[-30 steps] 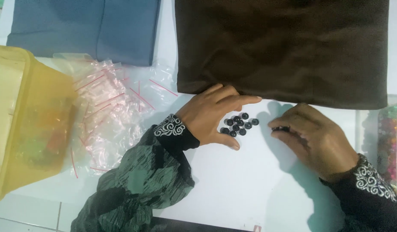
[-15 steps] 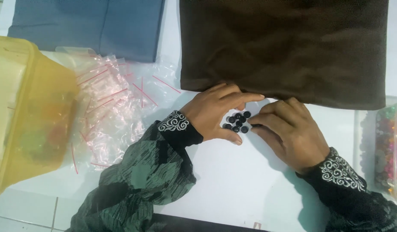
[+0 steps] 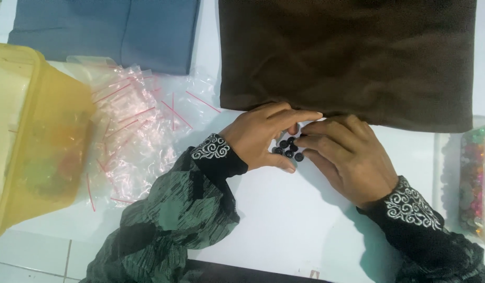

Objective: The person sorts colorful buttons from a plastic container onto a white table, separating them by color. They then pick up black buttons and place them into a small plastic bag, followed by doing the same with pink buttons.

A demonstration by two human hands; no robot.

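Several small black buttons [image 3: 287, 148] lie in a tight cluster on the white table [image 3: 284, 220]. My left hand [image 3: 260, 135] curves around them from the left, thumb below and fingers above. From the right, my right hand [image 3: 347, 157] presses in with its fingertips against the cluster. Both hands cup the pile between them; part of the buttons is hidden under the fingers. Both wrists wear dark sleeves with white patterned cuffs.
A folded dark brown cloth [image 3: 347, 57] lies just beyond the hands, a folded blue cloth [image 3: 106, 31] at the far left. Small clear zip bags with red strips [image 3: 132, 131] are heaped beside a yellow plastic container [image 3: 32, 141]. A clear box of coloured beads [image 3: 476, 178] stands at the right edge.
My right hand has slid left to meet my left hand, and the spread buttons have been pushed into a tighter cluster between them.
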